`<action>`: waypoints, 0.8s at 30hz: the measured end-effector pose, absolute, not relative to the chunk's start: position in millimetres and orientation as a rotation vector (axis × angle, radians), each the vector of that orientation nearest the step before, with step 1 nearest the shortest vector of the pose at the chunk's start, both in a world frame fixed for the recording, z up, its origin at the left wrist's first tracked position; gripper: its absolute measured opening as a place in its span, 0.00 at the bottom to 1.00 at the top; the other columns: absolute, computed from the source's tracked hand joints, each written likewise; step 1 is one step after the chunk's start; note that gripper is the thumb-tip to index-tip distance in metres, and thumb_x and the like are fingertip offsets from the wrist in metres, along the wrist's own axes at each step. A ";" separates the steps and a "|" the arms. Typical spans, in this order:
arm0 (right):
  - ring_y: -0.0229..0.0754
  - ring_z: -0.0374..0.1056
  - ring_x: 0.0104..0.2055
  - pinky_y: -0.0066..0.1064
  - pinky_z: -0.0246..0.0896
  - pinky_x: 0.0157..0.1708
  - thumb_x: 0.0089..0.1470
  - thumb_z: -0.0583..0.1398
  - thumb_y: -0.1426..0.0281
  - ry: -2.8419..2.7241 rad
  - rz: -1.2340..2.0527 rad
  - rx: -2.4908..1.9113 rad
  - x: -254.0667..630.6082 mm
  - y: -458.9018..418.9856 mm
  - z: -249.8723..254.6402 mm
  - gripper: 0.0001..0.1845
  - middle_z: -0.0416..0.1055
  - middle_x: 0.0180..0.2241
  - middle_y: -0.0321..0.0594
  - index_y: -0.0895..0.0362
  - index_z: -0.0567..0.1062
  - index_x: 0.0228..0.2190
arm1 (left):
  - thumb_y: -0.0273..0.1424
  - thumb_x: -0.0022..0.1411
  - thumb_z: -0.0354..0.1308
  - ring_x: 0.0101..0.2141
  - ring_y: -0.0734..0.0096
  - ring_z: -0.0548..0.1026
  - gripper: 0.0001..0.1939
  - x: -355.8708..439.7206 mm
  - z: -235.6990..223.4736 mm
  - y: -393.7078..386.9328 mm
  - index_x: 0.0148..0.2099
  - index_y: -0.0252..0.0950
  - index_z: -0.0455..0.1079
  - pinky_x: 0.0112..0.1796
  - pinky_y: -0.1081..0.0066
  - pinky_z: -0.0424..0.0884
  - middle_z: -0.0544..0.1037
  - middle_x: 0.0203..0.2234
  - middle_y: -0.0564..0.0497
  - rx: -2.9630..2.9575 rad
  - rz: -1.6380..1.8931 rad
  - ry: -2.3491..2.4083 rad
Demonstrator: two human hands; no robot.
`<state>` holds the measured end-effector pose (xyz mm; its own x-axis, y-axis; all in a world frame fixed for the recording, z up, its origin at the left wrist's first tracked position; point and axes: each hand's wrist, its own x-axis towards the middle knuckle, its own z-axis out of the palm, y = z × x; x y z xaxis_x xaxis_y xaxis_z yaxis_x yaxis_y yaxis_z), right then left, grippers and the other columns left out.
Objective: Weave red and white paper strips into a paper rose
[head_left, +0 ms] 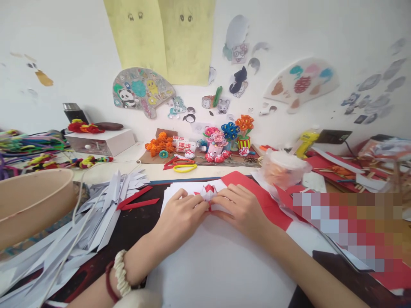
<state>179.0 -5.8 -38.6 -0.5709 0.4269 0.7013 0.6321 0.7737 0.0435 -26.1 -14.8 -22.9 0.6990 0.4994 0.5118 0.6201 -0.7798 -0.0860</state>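
A small folded paper piece (209, 192), white with red tips like a flower, rests on a white sheet (221, 261) in the middle of the table. My left hand (183, 214) pinches its left side with fingers closed. My right hand (239, 207) holds its right side, fingers curled onto the fold. A beaded bracelet and a red band circle my left wrist (117, 273). Red paper (257, 192) lies under and beside my right hand.
A heap of white paper strips (96, 214) lies at the left, beside a tan bowl (32, 201). Two red strips (136, 200), a yellow band (185, 167), paper flowers (224, 137), a clear plastic cup (282, 167) and a glue gun (305, 141) sit behind.
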 end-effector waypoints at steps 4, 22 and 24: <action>0.41 0.64 0.31 0.33 0.54 0.29 0.64 0.55 0.72 -2.262 -0.370 -0.742 178.3 -5.5 -37.3 0.10 0.76 0.31 0.41 0.57 0.76 0.34 | 0.23 0.71 0.43 0.27 0.73 0.71 0.14 -25.7 -24.5 -14.1 0.36 0.35 0.68 0.33 0.67 0.58 0.76 0.29 0.52 -2.647 -0.686 -0.827; 0.44 0.67 0.33 0.37 0.64 0.33 0.63 0.56 0.70 -2.279 -0.118 -0.684 180.8 -7.1 -35.2 0.10 0.78 0.35 0.41 0.54 0.79 0.35 | 0.21 0.71 0.41 0.28 0.73 0.69 0.15 -27.2 -24.2 -17.7 0.40 0.34 0.69 0.34 0.66 0.59 0.76 0.30 0.52 -2.545 -0.710 -0.744; 0.45 0.66 0.34 0.38 0.62 0.33 0.62 0.57 0.70 -2.288 -0.180 -0.708 180.8 -9.2 -34.3 0.08 0.78 0.36 0.41 0.55 0.78 0.36 | 0.20 0.71 0.41 0.27 0.73 0.68 0.15 -27.0 -23.8 -18.9 0.39 0.34 0.69 0.34 0.66 0.59 0.75 0.28 0.52 -2.520 -0.699 -0.716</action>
